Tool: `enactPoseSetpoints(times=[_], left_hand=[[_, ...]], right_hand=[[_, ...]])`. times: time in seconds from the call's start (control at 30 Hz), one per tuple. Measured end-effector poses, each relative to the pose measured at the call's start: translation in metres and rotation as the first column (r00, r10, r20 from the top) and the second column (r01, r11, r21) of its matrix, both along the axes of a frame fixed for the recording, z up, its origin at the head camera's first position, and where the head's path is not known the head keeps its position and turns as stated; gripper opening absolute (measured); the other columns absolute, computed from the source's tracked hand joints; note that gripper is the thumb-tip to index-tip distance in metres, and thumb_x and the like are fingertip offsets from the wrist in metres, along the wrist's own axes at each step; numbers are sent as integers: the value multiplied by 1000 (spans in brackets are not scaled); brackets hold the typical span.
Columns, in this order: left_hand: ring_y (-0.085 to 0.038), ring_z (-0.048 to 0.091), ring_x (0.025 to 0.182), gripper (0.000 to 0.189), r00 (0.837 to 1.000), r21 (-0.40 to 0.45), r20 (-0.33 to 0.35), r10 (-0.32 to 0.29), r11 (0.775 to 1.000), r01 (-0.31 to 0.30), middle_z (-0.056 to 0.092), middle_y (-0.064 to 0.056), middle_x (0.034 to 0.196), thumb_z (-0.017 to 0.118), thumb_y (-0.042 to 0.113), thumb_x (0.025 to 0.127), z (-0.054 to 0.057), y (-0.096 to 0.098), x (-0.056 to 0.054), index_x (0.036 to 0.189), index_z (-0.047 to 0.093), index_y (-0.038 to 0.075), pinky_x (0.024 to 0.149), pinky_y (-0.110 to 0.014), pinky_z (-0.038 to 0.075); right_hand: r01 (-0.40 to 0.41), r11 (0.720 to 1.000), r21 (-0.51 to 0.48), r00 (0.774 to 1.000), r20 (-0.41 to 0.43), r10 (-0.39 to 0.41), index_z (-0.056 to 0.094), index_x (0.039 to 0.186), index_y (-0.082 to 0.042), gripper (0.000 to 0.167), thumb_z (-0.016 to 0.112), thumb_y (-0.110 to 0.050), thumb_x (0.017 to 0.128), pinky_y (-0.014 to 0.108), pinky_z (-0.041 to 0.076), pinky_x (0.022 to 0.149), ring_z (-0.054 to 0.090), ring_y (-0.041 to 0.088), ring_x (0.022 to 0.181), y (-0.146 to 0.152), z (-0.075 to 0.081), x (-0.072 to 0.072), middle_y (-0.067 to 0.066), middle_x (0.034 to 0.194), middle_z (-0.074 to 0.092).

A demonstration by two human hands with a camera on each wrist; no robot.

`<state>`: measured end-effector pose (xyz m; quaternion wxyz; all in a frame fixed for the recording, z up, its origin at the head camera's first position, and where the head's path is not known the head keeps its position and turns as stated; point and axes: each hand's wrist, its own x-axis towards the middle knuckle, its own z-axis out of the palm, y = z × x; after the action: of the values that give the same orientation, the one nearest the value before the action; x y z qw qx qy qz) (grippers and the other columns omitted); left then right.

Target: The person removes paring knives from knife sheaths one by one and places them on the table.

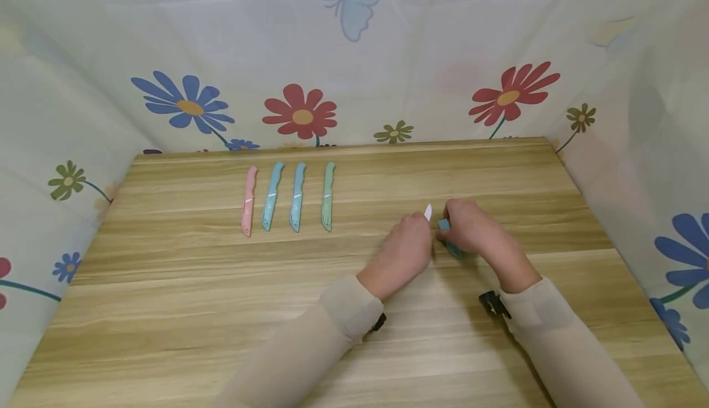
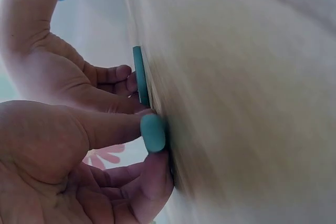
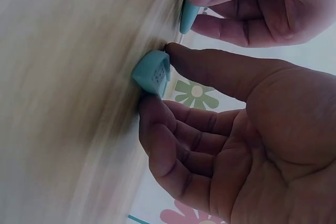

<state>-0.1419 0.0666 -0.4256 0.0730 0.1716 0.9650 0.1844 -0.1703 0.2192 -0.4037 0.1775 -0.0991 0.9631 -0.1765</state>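
Observation:
My left hand [image 1: 403, 243] grips a small knife by its teal handle [image 2: 153, 132]. Its bare white blade [image 1: 428, 212] points up and away past the fingers, toward the far side. Close by on the right, my right hand [image 1: 469, 226] pinches a teal knife sheath [image 3: 153, 72] between thumb and fingers, low over the wooden table [image 1: 221, 309]. Blade and sheath are apart, with a small gap between the hands. Most of the knife handle is hidden inside the left hand in the head view.
Left of the hands lie sheathed knives in a row: a pink knife [image 1: 248, 204], a blue knife [image 1: 272, 197], a second blue knife [image 1: 297, 197] and a green knife [image 1: 328, 197]. A flower-printed white cloth [image 1: 432, 57] walls off the table's back and sides.

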Motion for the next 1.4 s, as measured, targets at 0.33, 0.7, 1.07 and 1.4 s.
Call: enactPoseSetpoints(times=[0.33, 0.7, 1.07, 1.4], left_hand=[[-28, 72, 81, 15, 999, 28, 27, 38, 999, -38, 68, -15, 95, 60, 7, 103, 2, 5, 4, 115, 58, -2, 64, -37, 59], [-25, 71, 80, 29, 996, 22, 74, 47, 999, -49, 67, -17, 102, 63, 11, 103, 3, 13, 2, 126, 55, -6, 61, -32, 57], [-27, 71, 85, 43, 996, 32, 66, 54, 998, -56, 67, -18, 105, 65, 12, 102, 3, 12, 3, 137, 52, -9, 66, -34, 59], [-26, 68, 76, 33, 993, 65, 87, 86, 994, -92, 64, -16, 99, 65, 13, 101, 7, 6, 4, 125, 53, -5, 62, -35, 57]], right_hand=[[22, 1000, 14, 999, 50, -23, 58, 115, 9, 39, 74, -23, 100, 44, 54, 78, 61, 30, 86, -2, 1, 1, 15, 95, 64], [23, 1000, 11, 999, 36, -23, 57, 121, 11, 41, 71, -22, 102, 49, 54, 85, 62, 33, 94, -2, 0, 2, 22, 108, 66], [27, 1000, -8, 999, 42, -26, 56, 122, 11, 42, 70, -24, 102, 49, 53, 84, 61, 32, 92, -2, 1, 2, 21, 108, 65], [41, 999, -11, 997, 66, -40, 53, 121, 10, 48, 74, -29, 100, 44, 52, 78, 58, 30, 86, -2, 5, 2, 17, 98, 62]])
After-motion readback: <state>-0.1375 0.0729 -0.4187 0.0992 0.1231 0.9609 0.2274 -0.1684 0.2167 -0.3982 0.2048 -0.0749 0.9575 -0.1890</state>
